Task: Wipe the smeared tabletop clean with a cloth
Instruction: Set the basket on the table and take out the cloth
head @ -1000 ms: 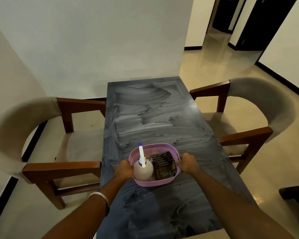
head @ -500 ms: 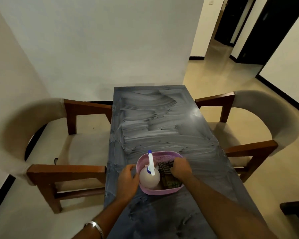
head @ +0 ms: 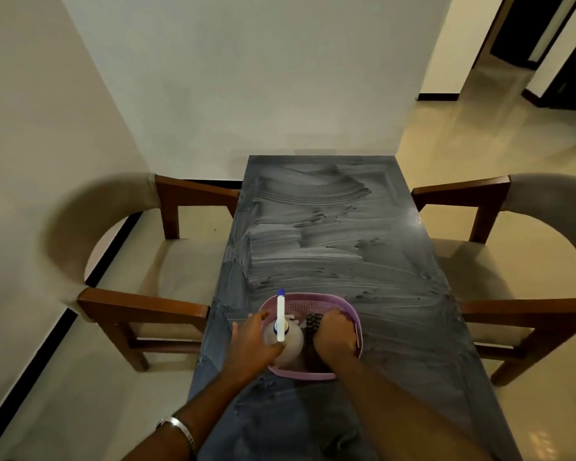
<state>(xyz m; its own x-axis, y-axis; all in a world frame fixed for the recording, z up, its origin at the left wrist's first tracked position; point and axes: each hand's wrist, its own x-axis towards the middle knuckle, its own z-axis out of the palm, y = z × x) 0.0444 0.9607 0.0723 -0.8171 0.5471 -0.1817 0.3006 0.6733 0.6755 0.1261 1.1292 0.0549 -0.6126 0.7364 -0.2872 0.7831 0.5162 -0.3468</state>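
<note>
A dark tabletop (head: pixel 330 234) stretches away from me, covered in white smears. Near its front stands a pink plastic basket (head: pixel 316 302). Inside it on the left is a round clear spray bottle (head: pixel 288 342) with a white nozzle and blue tip. On the right lies a dark checked cloth (head: pixel 313 326). My left hand (head: pixel 255 341) wraps round the bottle's left side. My right hand (head: pixel 336 337) is down in the basket with fingers curled on the cloth, hiding most of it.
A wooden armchair with beige padding (head: pixel 137 261) stands at the table's left and another armchair (head: pixel 512 261) at its right. A white wall lies beyond the far edge. A corridor with dark doorways (head: pixel 526 38) opens at the back right.
Both hands have left the basket's rim. The left hand moved onto the spray bottle and the right hand went down into the basket onto the cloth. The view has shifted to the left.
</note>
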